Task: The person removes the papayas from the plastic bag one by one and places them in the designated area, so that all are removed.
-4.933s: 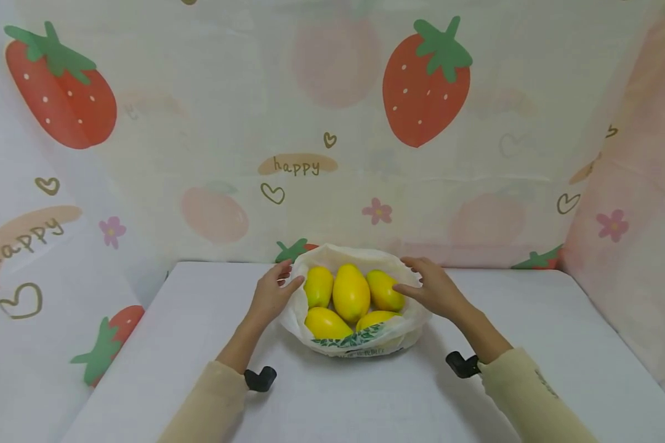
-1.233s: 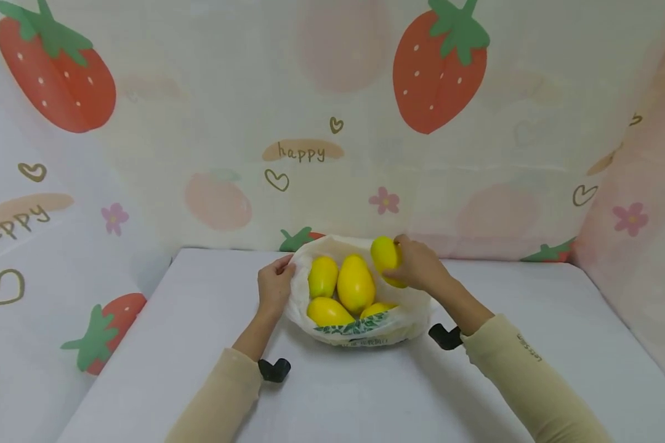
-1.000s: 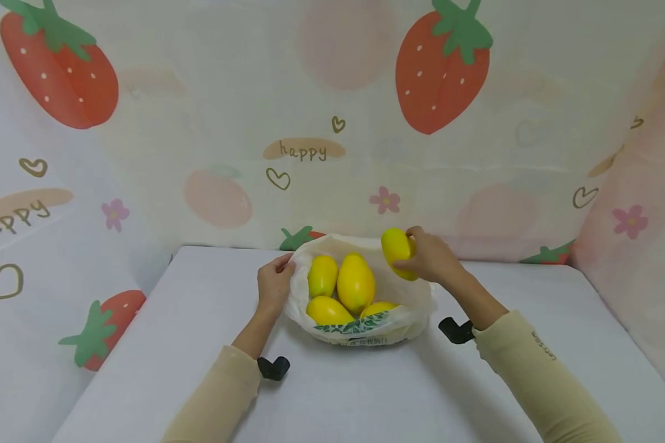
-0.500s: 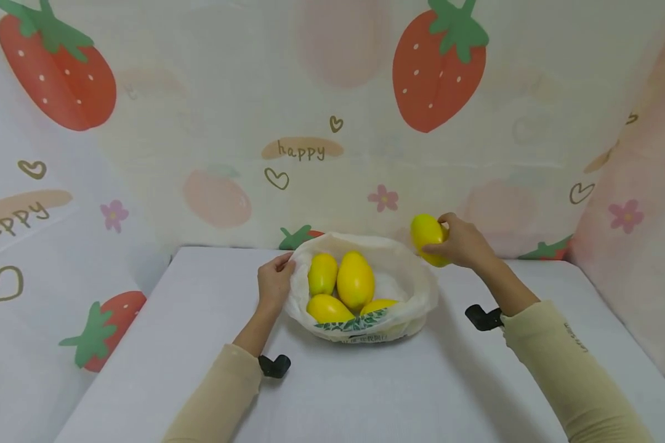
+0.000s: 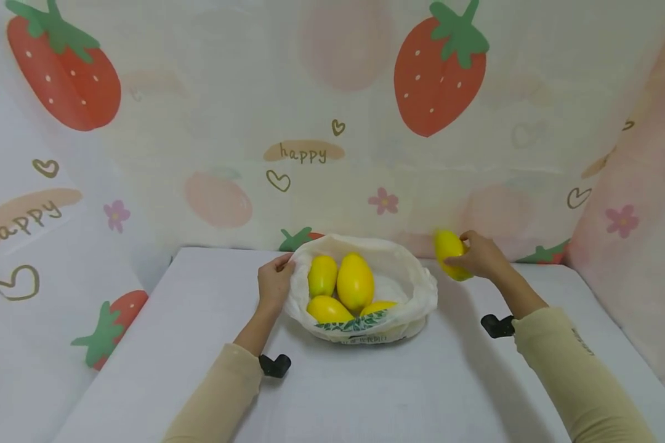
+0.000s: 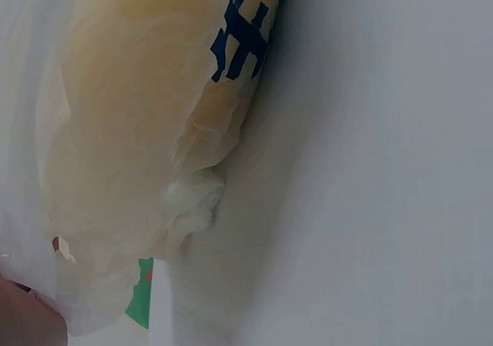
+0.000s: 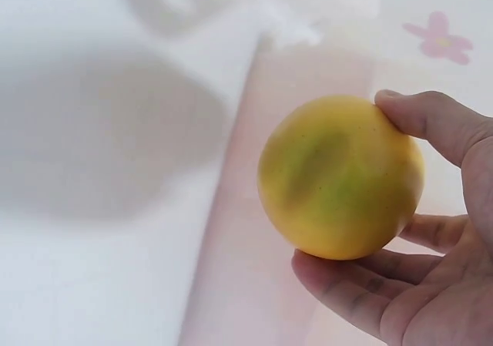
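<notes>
A white plastic bag (image 5: 425,295) stands with its mouth wide at the middle of the table, several yellow mangoes (image 5: 356,283) inside. My left hand (image 5: 274,286) pinches the bag's left rim; in the left wrist view only a bit of that hand (image 6: 29,319) shows beside the bag's thin wall (image 6: 123,107). To the right of the bag, my right hand (image 5: 483,255) holds another mango (image 5: 450,251) in the air over the table's back part. Thumb and fingers lie on opposite sides of this mango (image 7: 339,176) in the right wrist view, its end greenish.
The white table (image 5: 354,400) runs back to a hanging cloth (image 5: 221,111) printed with strawberries and flowers. Similar cloth closes off the left and right sides. A black wrist camera (image 5: 497,326) sits at the right sleeve, another camera (image 5: 275,366) at the left.
My right hand has taken a mango out of the bag, carried it up and right past the rim, then lowered it slightly. The left hand, earlier loose beside the bag, now pinches its rim.
</notes>
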The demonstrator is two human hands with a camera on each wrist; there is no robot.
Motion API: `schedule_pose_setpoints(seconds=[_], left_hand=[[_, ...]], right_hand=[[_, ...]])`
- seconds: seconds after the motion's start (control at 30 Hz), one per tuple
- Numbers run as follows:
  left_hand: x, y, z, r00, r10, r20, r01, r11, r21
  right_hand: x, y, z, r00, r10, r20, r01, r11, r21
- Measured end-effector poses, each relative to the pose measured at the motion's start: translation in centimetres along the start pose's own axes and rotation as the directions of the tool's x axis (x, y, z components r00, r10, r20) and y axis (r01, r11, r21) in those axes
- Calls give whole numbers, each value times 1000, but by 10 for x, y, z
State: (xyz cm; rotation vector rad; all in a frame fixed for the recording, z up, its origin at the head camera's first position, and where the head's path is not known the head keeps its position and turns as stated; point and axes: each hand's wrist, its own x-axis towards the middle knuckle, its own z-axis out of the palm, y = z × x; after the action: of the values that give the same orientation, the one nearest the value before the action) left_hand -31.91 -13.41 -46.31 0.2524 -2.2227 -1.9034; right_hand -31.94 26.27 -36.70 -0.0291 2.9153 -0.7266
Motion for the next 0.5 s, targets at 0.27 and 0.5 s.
schedule_pose_setpoints(seconds=[0.27, 0.5], left_hand=[[0, -1, 1, 1000, 0, -21, 0, 1000, -6], [0, 1, 1, 999, 28, -30, -28, 1000, -5]], right_hand=[[8, 25, 16, 1000, -10, -13, 9, 1000, -28], [16, 35, 25, 999, 34, -7, -34, 999, -41]])
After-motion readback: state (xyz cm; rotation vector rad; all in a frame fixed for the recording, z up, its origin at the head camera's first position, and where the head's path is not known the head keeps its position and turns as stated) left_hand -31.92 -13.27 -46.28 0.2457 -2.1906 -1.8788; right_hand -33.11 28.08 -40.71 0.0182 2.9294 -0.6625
